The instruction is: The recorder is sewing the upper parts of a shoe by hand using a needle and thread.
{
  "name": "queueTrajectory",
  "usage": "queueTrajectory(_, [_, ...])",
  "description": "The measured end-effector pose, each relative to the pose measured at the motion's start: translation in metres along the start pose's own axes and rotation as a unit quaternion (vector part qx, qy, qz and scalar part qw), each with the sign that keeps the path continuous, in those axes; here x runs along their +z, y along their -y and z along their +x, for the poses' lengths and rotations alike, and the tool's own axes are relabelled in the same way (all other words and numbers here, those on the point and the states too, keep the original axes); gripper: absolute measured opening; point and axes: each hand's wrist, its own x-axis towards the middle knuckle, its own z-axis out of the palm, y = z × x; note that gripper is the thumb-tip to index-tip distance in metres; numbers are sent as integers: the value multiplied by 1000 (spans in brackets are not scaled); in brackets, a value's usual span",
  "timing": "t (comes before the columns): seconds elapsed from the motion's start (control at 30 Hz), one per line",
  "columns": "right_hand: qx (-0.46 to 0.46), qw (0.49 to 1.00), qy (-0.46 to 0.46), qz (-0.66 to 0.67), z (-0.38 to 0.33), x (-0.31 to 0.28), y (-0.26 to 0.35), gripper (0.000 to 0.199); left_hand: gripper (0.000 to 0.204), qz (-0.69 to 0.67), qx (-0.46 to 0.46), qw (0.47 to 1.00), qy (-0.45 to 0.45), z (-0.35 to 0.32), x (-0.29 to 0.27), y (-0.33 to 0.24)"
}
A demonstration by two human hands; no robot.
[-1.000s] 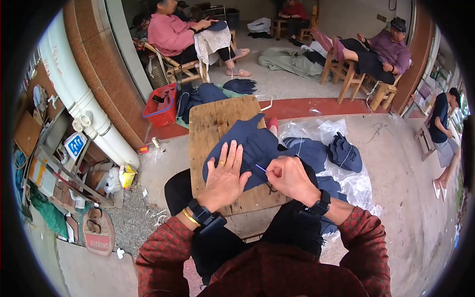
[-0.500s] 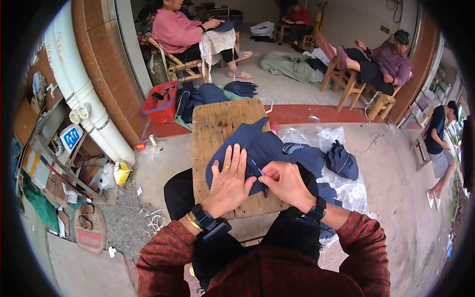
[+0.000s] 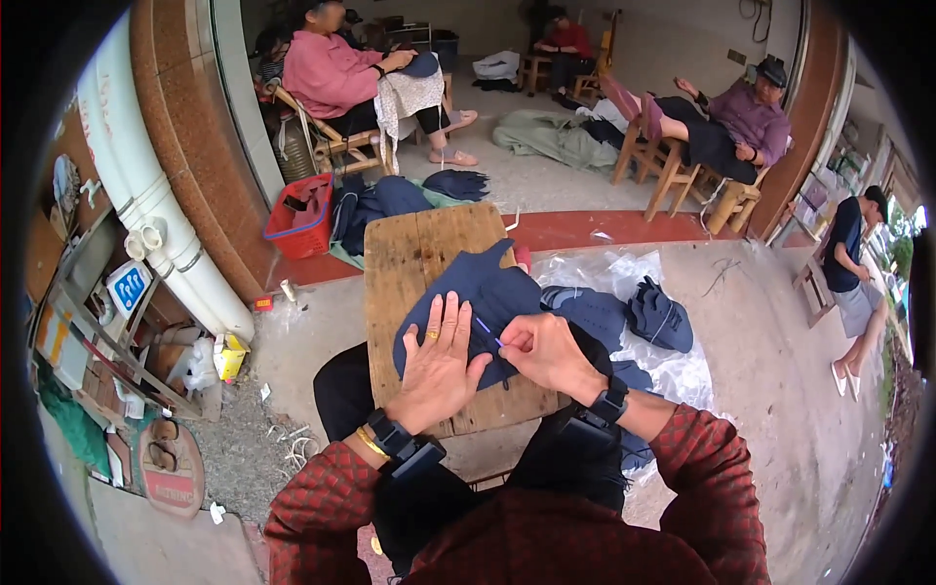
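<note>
A dark navy piece of cloth lies spread over a wooden bench in front of me. My left hand rests flat on its left part, fingers stretched out and pointing away from me. Just to the right, my right hand pinches a thin blue-purple stick-like tool between thumb and forefinger. The tool slants up and left over the cloth; its exact kind is too small to make out. The cloth's near edge is partly covered by both hands.
More navy pieces and a tied bundle lie on clear plastic to the right. A red basket stands beyond the bench at left. People sit on chairs farther off; another person is at far right.
The view has shifted slightly, moving the surroundings a little left in the picture. My left hand stays flat on the cloth, and my right hand still pinches the thin tool.
</note>
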Motion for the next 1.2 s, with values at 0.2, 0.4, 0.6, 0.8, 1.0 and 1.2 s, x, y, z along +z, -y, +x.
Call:
queueTrajectory(0.2, [-82,990,-93,-67,-12,17,-5,13,78,-7,2,1000,3,3,-7,-2])
queueTrajectory(0.4, [-42,984,-157,-71,-13,36,4,13,75,-12,-5,1000,21,2,-8,0])
queueTrajectory(0.6, [19,994,-108,-30,-2,23,8,19,74,1,12,1000,-1,4,-3,3])
queueTrajectory(0.8, [-126,962,-39,-241,26,-2,18,25,71,-7,17,1000,-4,1,-5,2])
queueTrajectory(1.0, [-12,952,67,-299,70,3,30,21,71,5,13,1000,-4,1,-6,-1])
queueTrajectory(1.2, [37,945,124,-299,87,10,30,26,71,-6,22,999,-31,-1,1,5])
